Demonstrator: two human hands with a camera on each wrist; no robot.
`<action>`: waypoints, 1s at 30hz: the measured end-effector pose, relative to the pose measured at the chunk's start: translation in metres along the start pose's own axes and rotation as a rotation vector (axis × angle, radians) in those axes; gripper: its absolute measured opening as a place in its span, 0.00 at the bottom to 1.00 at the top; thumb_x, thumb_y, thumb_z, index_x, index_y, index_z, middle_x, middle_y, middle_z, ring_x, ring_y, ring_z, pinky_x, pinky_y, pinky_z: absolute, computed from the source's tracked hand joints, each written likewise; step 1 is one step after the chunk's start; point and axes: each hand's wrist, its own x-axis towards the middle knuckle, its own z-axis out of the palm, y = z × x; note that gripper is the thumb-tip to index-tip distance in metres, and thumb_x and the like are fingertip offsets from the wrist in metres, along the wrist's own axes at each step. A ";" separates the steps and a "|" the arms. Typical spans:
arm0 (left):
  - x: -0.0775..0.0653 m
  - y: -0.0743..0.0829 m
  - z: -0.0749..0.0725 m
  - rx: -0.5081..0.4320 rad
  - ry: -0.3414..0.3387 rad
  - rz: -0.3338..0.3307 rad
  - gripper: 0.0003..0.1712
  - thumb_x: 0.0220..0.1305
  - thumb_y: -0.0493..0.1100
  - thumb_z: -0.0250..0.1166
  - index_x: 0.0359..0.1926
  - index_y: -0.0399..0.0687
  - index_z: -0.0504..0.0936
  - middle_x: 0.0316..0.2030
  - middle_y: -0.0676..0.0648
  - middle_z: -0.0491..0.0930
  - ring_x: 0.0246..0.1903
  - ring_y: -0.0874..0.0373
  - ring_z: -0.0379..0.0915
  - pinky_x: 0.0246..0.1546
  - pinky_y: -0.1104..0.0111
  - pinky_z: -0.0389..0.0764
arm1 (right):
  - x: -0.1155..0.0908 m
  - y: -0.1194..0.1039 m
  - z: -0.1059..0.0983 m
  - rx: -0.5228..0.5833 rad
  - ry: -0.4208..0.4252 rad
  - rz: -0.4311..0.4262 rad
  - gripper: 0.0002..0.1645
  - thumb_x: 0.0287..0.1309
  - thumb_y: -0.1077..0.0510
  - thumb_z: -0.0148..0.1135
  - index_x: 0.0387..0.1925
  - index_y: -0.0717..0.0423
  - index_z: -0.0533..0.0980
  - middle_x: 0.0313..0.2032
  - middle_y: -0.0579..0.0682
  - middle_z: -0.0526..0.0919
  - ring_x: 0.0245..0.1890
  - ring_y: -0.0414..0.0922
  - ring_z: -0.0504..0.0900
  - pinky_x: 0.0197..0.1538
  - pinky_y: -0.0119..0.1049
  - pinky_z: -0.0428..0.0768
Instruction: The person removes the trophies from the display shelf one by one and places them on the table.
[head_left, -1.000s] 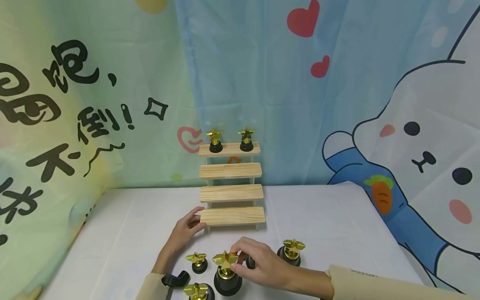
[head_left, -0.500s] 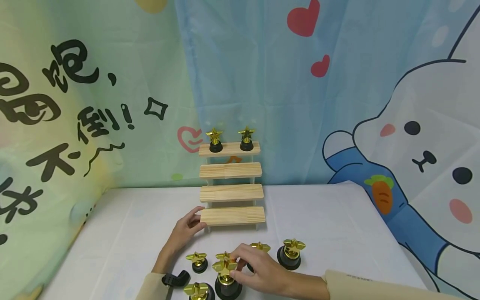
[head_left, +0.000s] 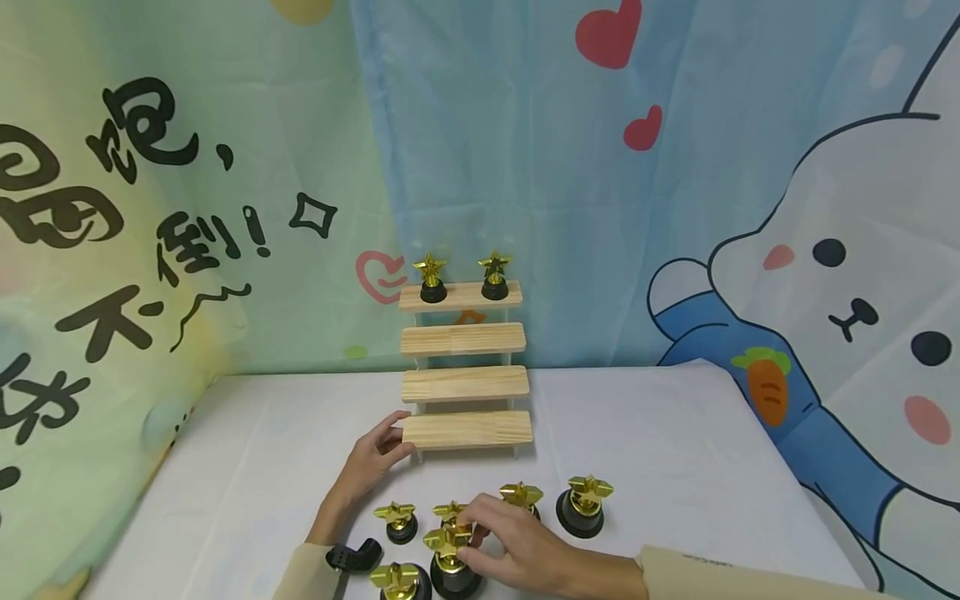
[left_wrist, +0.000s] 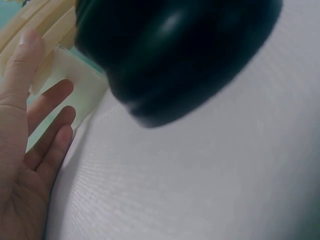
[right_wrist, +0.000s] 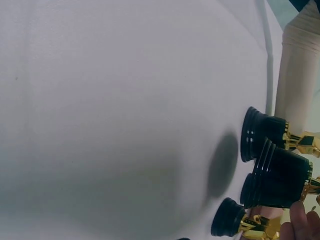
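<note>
In the head view, my right hand [head_left: 517,542] pinches the upper part of a gold star trophy [head_left: 453,579] with a round black base. The right wrist view shows its fingertips [right_wrist: 298,217] against that trophy [right_wrist: 282,172]; whether the base touches the table I cannot tell. My left hand [head_left: 372,457] holds the left end of the lowest step of a wooden display stand [head_left: 467,430], thumb in front. Other star trophies stand close by: one small [head_left: 401,529], one at the front [head_left: 405,583], one partly hidden behind the held one [head_left: 448,510].
Two small trophies [head_left: 432,279] stand on the top step. Right of the right hand are two more, one part-hidden [head_left: 521,493] and one larger [head_left: 581,512]. In the left wrist view a black base [left_wrist: 175,55] looms close. A white cloth [head_left: 660,450] covers the table before a printed curtain [head_left: 480,150].
My right hand has shifted slightly toward me with the pinched trophy, which uncovers trophies behind it and behind the hand. The left hand stays on the stand.
</note>
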 end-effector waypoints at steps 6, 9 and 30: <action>0.005 -0.017 0.003 -0.005 0.016 0.032 0.34 0.60 0.46 0.68 0.67 0.50 0.69 0.48 0.42 0.85 0.47 0.58 0.81 0.48 0.76 0.79 | -0.004 0.002 0.004 0.029 -0.068 0.055 0.07 0.68 0.54 0.57 0.44 0.51 0.73 0.37 0.47 0.79 0.35 0.30 0.80 0.38 0.24 0.80; 0.005 -0.018 0.002 -0.011 0.017 0.048 0.34 0.60 0.48 0.69 0.66 0.51 0.70 0.47 0.43 0.85 0.46 0.62 0.81 0.47 0.76 0.79 | -0.007 0.004 0.007 0.031 -0.086 0.066 0.07 0.68 0.53 0.56 0.44 0.51 0.74 0.37 0.47 0.79 0.35 0.29 0.79 0.38 0.24 0.80; 0.004 -0.015 0.002 -0.015 0.029 0.025 0.36 0.58 0.50 0.70 0.66 0.51 0.70 0.46 0.45 0.85 0.45 0.64 0.81 0.48 0.76 0.79 | -0.022 0.010 0.011 0.092 -0.189 0.176 0.12 0.69 0.49 0.55 0.50 0.46 0.74 0.41 0.42 0.77 0.38 0.29 0.78 0.40 0.24 0.80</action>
